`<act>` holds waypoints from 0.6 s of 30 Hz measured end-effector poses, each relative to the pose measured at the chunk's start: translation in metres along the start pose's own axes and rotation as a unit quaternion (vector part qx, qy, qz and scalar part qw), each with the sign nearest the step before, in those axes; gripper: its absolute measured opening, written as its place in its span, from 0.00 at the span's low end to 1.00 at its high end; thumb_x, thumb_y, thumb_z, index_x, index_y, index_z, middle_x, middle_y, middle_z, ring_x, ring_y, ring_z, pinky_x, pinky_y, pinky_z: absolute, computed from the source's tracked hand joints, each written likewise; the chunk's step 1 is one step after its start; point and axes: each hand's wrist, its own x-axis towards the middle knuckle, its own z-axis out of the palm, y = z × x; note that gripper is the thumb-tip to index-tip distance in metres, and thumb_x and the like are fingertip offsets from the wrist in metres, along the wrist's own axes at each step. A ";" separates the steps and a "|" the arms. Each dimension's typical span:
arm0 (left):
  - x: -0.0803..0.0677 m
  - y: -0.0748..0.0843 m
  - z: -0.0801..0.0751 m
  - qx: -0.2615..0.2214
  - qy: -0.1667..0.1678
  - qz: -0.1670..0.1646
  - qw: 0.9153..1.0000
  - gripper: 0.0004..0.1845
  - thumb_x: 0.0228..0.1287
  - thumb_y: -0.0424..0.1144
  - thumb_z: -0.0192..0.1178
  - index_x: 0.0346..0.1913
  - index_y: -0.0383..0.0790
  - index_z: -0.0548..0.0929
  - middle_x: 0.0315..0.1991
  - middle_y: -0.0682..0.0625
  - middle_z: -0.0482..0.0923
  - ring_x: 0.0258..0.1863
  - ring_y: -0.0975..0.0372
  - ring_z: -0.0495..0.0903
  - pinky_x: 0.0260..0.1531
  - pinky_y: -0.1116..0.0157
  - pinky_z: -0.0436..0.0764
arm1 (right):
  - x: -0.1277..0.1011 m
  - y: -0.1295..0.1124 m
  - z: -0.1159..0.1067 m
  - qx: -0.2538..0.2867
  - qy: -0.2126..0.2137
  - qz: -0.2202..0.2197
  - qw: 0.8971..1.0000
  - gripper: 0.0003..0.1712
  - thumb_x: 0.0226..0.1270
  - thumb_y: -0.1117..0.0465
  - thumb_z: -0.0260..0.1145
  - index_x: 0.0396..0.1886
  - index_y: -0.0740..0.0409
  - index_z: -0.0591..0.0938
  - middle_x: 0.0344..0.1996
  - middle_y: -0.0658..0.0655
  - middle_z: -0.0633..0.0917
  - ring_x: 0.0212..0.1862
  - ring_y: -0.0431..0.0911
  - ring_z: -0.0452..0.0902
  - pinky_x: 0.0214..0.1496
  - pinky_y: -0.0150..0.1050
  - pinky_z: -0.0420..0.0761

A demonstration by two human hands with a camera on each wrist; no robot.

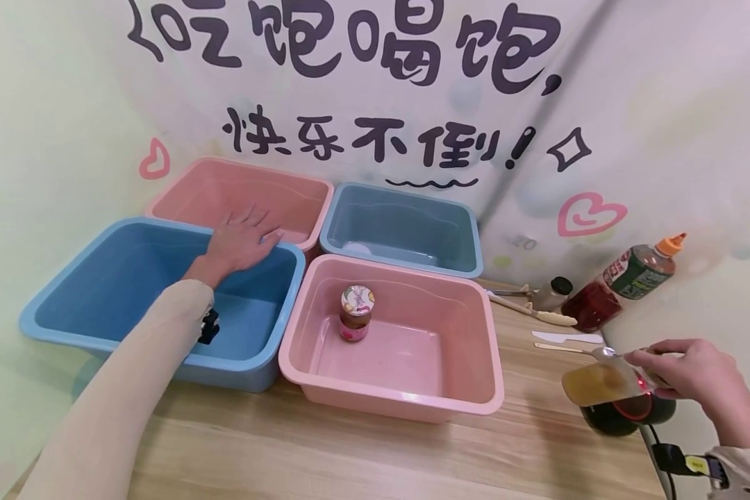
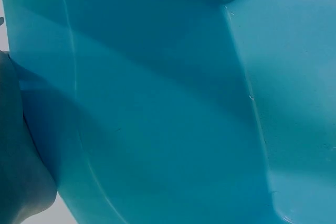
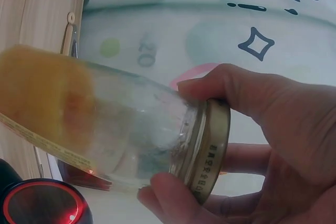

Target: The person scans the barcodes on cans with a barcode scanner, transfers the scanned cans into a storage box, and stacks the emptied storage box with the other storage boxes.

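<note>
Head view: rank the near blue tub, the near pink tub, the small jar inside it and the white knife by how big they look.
1. near blue tub and near pink tub: too alike, different nearness.
2. small jar.
3. white knife, similar in length but much thinner.

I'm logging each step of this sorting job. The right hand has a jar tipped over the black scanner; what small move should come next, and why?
Probably carry the jar left toward the bins. The right hand grips it by the lid above the scanner, whose red light is on, and the near pink bin already holds another jar. Which bin suits it, I cannot tell.
</note>
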 end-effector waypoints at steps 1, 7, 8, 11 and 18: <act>0.000 0.000 0.000 -0.001 0.000 -0.001 1.000 0.34 0.77 0.58 0.36 0.78 0.44 0.58 0.80 0.37 0.48 0.80 0.40 0.41 0.76 0.37 0.40 | 0.000 0.000 0.000 0.004 -0.002 0.005 1.000 0.41 0.67 0.41 0.64 0.53 0.80 0.76 0.26 0.57 0.86 0.25 0.44 0.85 0.29 0.40 0.85; -0.002 0.000 -0.001 -0.002 0.002 -0.004 1.000 0.35 0.77 0.59 0.35 0.78 0.44 0.58 0.81 0.38 0.48 0.80 0.41 0.41 0.76 0.37 0.40 | 0.001 0.003 0.002 0.002 0.004 0.011 1.000 0.41 0.67 0.41 0.63 0.53 0.81 0.76 0.24 0.55 0.85 0.24 0.43 0.85 0.28 0.40 0.85; -0.002 0.001 -0.001 -0.003 0.003 -0.004 1.000 0.35 0.77 0.58 0.36 0.78 0.44 0.58 0.80 0.38 0.48 0.80 0.41 0.41 0.76 0.37 0.40 | 0.002 0.002 0.002 -0.004 0.007 0.008 1.000 0.42 0.66 0.40 0.64 0.53 0.80 0.76 0.25 0.55 0.85 0.24 0.43 0.84 0.28 0.40 0.84; -0.002 0.001 -0.002 -0.003 0.002 -0.005 1.000 0.34 0.77 0.58 0.36 0.78 0.44 0.58 0.80 0.38 0.48 0.80 0.41 0.41 0.76 0.37 0.39 | 0.001 -0.001 0.000 -0.015 0.014 -0.012 1.000 0.41 0.66 0.40 0.64 0.51 0.80 0.77 0.25 0.56 0.86 0.25 0.44 0.84 0.28 0.40 0.83; -0.001 0.000 -0.001 -0.009 0.002 0.004 1.000 0.34 0.77 0.57 0.36 0.79 0.44 0.56 0.81 0.37 0.45 0.80 0.41 0.40 0.76 0.37 0.37 | 0.001 -0.025 -0.007 -0.034 0.047 -0.088 0.994 0.37 0.67 0.42 0.65 0.53 0.75 0.78 0.31 0.67 0.88 0.26 0.46 0.85 0.26 0.40 0.82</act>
